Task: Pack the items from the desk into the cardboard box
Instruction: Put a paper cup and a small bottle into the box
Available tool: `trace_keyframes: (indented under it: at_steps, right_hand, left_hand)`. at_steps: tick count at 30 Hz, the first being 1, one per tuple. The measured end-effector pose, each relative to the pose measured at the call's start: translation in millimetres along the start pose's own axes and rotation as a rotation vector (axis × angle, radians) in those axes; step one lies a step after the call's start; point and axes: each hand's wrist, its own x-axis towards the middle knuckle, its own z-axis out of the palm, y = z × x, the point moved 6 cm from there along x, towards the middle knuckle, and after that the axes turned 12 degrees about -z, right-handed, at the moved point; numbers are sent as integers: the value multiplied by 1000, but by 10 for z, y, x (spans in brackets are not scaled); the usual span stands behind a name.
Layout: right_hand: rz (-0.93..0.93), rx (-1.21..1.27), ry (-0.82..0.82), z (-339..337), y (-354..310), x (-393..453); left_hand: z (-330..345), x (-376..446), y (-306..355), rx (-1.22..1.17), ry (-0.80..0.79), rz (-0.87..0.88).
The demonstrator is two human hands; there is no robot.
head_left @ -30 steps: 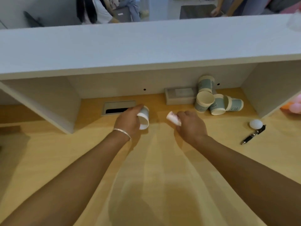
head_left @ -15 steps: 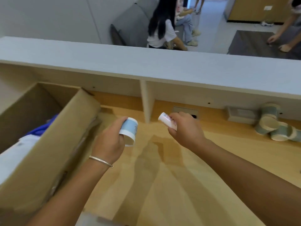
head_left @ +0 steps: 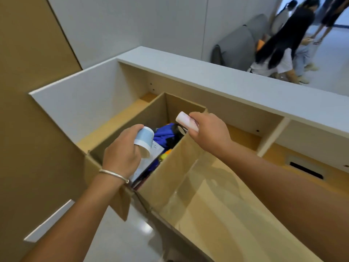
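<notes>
An open cardboard box (head_left: 130, 118) stands at the left end of the desk, with blue cloth (head_left: 163, 132), a white sheet and other items inside. My left hand (head_left: 120, 154) grips a light blue and white paper cup (head_left: 144, 138) above the box's near side. My right hand (head_left: 209, 129) holds a small white and pink tube (head_left: 186, 121) over the box's right edge. The box's right flap (head_left: 181, 163) slopes down under my right wrist.
A grey shelf (head_left: 226, 82) runs across the back of the wooden desk (head_left: 236, 214). A cable slot (head_left: 306, 170) sits in the desk at the right. A grey side panel (head_left: 85, 103) stands behind the box. People sit beyond the shelf at the upper right.
Both hands have carried the cup and the tube from the desk's middle leftward to above the open box. The view has swung left, so the stacked cups and pen are out of sight.
</notes>
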Motion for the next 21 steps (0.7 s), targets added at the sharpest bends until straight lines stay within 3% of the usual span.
trace_keyframes:
  at_steps: [8, 14, 21]
  right_hand:
    - [34, 31, 0, 147, -110, 396]
    - [121, -44, -14, 159, 447, -332]
    - [292, -112, -29, -211, 1278, -1455]
  left_hand:
    - [123, 225, -192, 7, -205, -21]
    - [326, 31, 239, -49, -129, 143]
    - [1075, -288, 1273, -50, -248, 399]
